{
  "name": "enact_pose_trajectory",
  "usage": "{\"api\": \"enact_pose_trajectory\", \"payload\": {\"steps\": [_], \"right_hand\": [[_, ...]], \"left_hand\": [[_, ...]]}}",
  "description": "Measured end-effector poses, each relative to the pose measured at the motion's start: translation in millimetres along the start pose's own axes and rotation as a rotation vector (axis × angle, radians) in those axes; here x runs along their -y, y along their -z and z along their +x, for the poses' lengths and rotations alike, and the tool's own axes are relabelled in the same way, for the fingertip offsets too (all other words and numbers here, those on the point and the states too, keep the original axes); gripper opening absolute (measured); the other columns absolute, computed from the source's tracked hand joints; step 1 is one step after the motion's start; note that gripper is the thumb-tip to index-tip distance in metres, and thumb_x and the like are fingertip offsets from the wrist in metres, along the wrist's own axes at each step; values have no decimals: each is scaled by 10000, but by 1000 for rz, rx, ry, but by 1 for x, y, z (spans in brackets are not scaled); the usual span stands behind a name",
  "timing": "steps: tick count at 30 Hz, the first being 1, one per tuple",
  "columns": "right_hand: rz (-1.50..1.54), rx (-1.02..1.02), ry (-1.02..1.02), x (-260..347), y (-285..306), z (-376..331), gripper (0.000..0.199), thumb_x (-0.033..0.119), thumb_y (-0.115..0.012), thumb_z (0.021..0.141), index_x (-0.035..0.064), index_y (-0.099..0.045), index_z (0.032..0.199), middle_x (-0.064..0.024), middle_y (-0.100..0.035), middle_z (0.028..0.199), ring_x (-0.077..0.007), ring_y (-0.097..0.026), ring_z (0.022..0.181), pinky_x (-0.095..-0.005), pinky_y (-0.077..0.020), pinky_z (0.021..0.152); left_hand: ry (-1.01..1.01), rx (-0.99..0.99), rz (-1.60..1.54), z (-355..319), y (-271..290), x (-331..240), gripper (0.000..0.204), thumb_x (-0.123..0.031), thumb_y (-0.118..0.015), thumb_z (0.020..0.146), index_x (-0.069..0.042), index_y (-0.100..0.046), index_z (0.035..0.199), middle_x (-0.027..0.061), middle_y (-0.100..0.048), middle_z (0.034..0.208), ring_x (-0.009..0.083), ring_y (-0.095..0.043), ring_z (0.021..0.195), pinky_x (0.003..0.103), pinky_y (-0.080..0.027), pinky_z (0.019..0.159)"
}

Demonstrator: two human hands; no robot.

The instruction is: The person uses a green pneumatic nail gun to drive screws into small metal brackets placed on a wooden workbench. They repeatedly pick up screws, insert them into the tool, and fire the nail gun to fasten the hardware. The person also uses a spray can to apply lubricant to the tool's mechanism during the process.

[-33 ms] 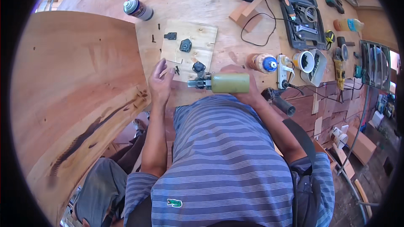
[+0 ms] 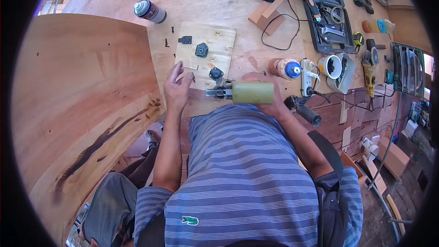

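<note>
An olive-green cylindrical tool body [image 2: 253, 93] lies level in front of my shirt, with a dark metal mechanism [image 2: 219, 92] sticking out of its left end. My right hand [image 2: 272, 98] is closed around it from the right side; its fingers are mostly hidden. Left of the mechanism is my left hand [image 2: 176, 87], thumb and forefinger apart, holding nothing visible. Close to its fingertips lies an L-shaped hex key [image 2: 192, 67] on a thin plywood board [image 2: 224, 34]. A flat black plate [image 2: 185, 40], a black housing cover [image 2: 201, 50] and another dark part [image 2: 216, 73] are also on the board.
Dark screws [image 2: 167, 42] and a spray can [image 2: 150, 11] with a red straw are on the workbench to the left, beside an upright wooden panel [image 2: 91, 55]. To the right are a bottle [image 2: 283, 67], a power strip [image 2: 310, 80], a bucket [image 2: 329, 66] and an open toolcase [image 2: 327, 23].
The green tool body has shifted slightly right and toward me in my right hand. My left hand has moved a little to the right, its thumb now covering the small screws there.
</note>
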State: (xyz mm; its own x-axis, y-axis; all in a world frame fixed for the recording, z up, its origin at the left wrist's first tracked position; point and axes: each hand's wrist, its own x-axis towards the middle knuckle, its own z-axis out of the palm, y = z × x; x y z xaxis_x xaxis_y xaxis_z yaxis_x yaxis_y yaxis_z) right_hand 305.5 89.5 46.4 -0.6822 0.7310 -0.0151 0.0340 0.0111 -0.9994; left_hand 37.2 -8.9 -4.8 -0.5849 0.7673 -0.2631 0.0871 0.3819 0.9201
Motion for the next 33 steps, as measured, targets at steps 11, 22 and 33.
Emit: {"api": "enact_pose_trajectory", "payload": {"steps": [11,22,33], "right_hand": [[-225,-248,55,5,13,-62,395,311,-748,830,-7,-682,1054,-139,-683,1027,-287,-655,957,-405,-512,871],[-334,-300,-97,11,2,-31,419,31,-844,725,17,-657,1099,-89,-663,1045,-237,-632,958,-371,-508,843],[-85,-529,-115,16,-16,51,418,45,-846,776,-19,-675,1152,-76,-696,1017,-135,-653,887,-282,-518,752]], "left_hand": [[-253,-61,-4,55,-50,-23,376,-104,-802,800,66,-646,1097,124,-673,968,163,-657,857,293,-549,779],[-331,-604,216,197,20,-29,1175,-308,-951,627,92,-251,1483,232,-497,1345,319,-552,1188,405,-447,1025],[-497,-496,330,262,15,-15,1065,-269,-890,678,37,-277,1494,251,-539,1349,323,-586,1210,394,-461,1037]]}}
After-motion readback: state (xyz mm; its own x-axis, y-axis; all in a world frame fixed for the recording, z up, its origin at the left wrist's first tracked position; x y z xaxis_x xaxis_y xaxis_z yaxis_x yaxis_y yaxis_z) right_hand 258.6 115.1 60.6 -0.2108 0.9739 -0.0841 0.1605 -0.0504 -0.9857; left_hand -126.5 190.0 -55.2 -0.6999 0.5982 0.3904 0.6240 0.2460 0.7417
